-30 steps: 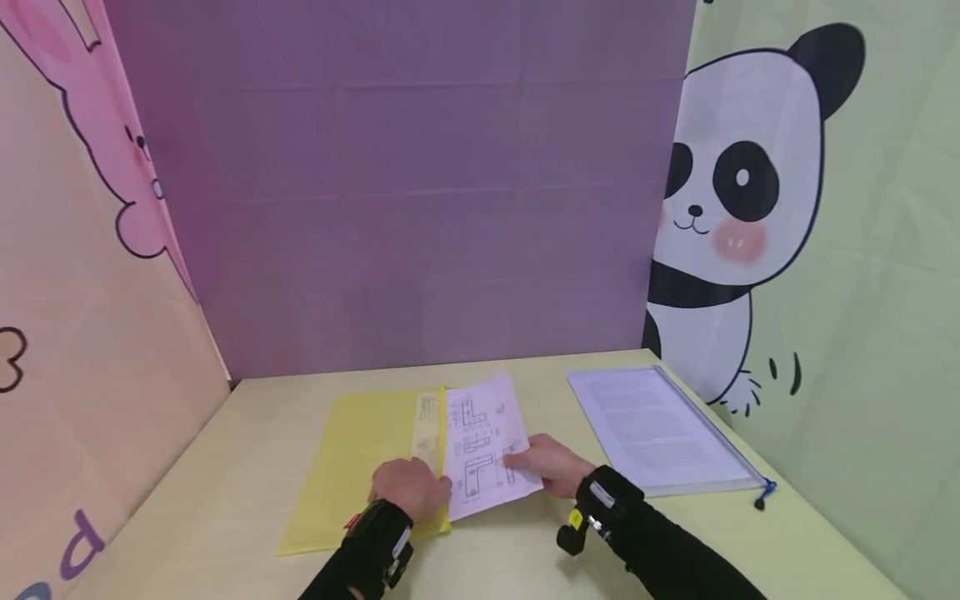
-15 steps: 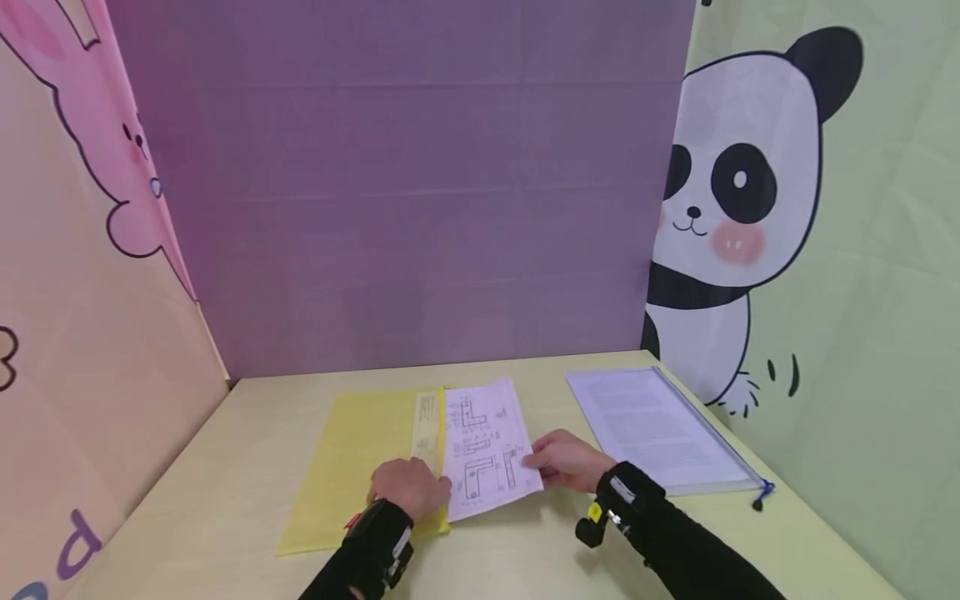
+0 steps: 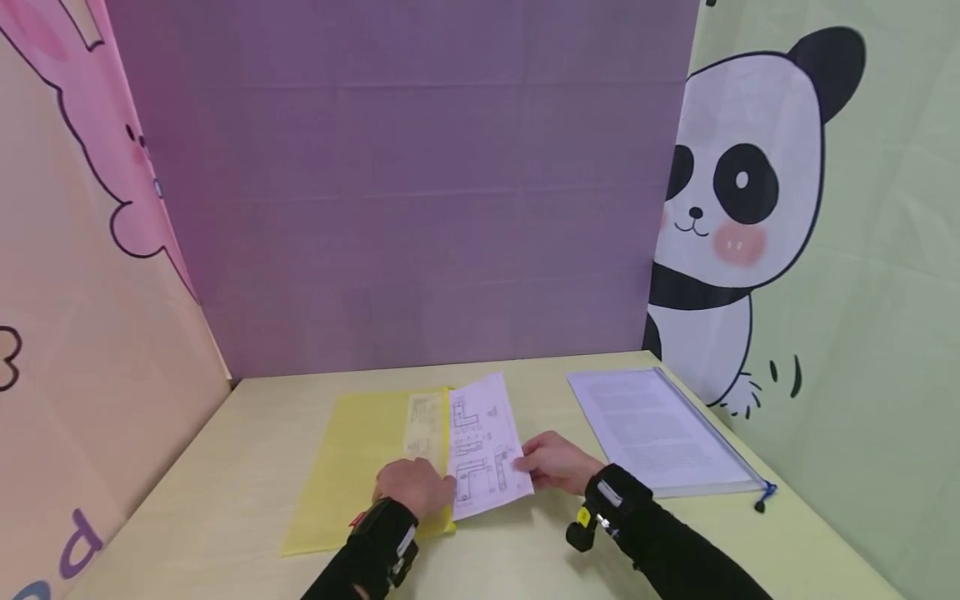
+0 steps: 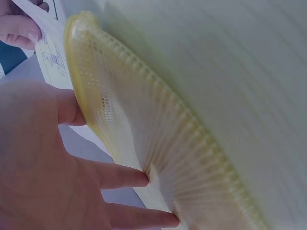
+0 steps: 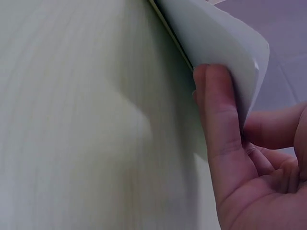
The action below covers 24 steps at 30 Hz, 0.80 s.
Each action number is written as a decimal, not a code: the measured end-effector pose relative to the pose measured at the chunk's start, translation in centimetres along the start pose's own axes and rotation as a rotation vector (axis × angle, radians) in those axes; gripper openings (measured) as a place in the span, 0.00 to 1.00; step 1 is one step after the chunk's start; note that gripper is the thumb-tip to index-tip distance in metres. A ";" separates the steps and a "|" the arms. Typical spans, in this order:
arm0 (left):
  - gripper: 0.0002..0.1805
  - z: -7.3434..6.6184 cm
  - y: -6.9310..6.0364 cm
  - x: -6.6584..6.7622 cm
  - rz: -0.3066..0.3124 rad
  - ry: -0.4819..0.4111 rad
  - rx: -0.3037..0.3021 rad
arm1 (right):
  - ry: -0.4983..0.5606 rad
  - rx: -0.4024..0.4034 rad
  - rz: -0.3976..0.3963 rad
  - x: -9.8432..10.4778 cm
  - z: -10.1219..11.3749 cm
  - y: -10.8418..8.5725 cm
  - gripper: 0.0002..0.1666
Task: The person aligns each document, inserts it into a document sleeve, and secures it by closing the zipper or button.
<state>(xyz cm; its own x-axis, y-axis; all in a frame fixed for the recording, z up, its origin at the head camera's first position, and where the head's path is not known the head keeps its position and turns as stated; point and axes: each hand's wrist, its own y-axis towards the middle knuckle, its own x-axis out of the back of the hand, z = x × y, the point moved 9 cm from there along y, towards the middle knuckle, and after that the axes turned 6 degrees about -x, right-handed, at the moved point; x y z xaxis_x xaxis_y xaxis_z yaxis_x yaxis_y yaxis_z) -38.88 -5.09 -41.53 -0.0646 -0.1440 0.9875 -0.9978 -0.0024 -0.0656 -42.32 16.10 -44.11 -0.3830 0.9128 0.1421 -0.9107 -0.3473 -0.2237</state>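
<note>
A yellow mesh zip document pouch (image 3: 348, 467) lies flat on the table, its right side parted. My left hand (image 3: 415, 486) grips that edge; in the left wrist view the thumb is at the rim and the fingertips press into the wrinkled mesh (image 4: 158, 124). White paper sheets (image 3: 483, 442) with printed line drawings stick out of the pouch to the right. At their lower right edge, my right hand (image 3: 557, 463) pinches them, thumb on top and fingers beneath. The right wrist view shows the paper's bent corner (image 5: 225, 43) between thumb and fingers. The sheets' left part is hidden in the pouch.
A clear document pouch (image 3: 667, 433) with printed pages and a blue zip pull (image 3: 765, 492) lies at the table's right edge. The pale wooden table (image 3: 502, 558) meets a purple backdrop (image 3: 435, 208) behind and cartoon-printed side panels.
My right hand first shifted right along the paper's edge, then moved left with the sheets, which now reach slightly less far out of the yellow pouch. The left hand stays at the pouch edge.
</note>
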 end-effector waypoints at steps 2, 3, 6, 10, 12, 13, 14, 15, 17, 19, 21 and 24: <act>0.26 -0.1 0.0 0.0 0.002 0.000 0.004 | 0.001 0.004 0.009 -0.3 -0.1 0.2 0.09; 0.27 -0.1 0.0 0.0 0.003 -0.002 0.008 | 0.001 0.005 0.013 -0.5 -0.1 0.2 0.09; 0.26 -0.2 0.1 -0.1 0.000 -0.005 0.011 | -0.004 0.006 0.016 -1.0 -0.1 0.3 0.09; 0.26 -0.5 0.3 -0.1 -0.007 -0.016 0.011 | -0.022 0.014 0.009 -1.7 -0.1 0.5 0.09; 0.26 -0.6 0.3 -0.2 -0.010 -0.026 0.014 | -0.038 0.013 -0.003 -2.0 -0.2 0.7 0.09; 0.27 -0.6 0.3 -0.2 -0.013 -0.024 0.014 | -0.044 0.010 -0.009 -2.1 -0.2 0.7 0.08; 0.27 -0.7 0.3 -0.2 -0.015 -0.021 0.013 | -0.053 0.006 -0.020 -2.1 -0.3 0.9 0.08; 0.27 -0.7 0.2 -0.1 -0.017 -0.024 0.015 | -0.058 -0.001 -0.029 -2.1 -0.4 1.0 0.08; 0.27 -0.7 0.1 -0.1 -0.019 -0.029 0.016 | -0.079 -0.019 -0.056 -2.0 -0.7 1.1 0.07; 0.26 -0.7 -0.1 -0.1 -0.021 -0.031 0.014 | -0.091 -0.038 -0.075 -1.8 -1.0 1.2 0.08; 0.25 -0.7 -0.2 -0.1 -0.016 -0.036 0.011 | -0.097 -0.057 -0.095 -1.6 -1.2 1.1 0.09; 0.25 -0.6 -0.3 -0.1 -0.014 -0.044 0.008 | -0.077 -0.062 -0.096 -1.4 -1.3 0.9 0.10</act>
<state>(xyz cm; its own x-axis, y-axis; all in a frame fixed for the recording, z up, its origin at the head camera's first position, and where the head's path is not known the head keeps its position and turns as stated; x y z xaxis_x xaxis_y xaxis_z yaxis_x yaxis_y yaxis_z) -38.55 -4.47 -41.48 -0.0496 -0.1870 0.9811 -0.9985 -0.0131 -0.0529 -42.36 14.78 -45.73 -0.3078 0.9209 0.2392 -0.9332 -0.2433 -0.2644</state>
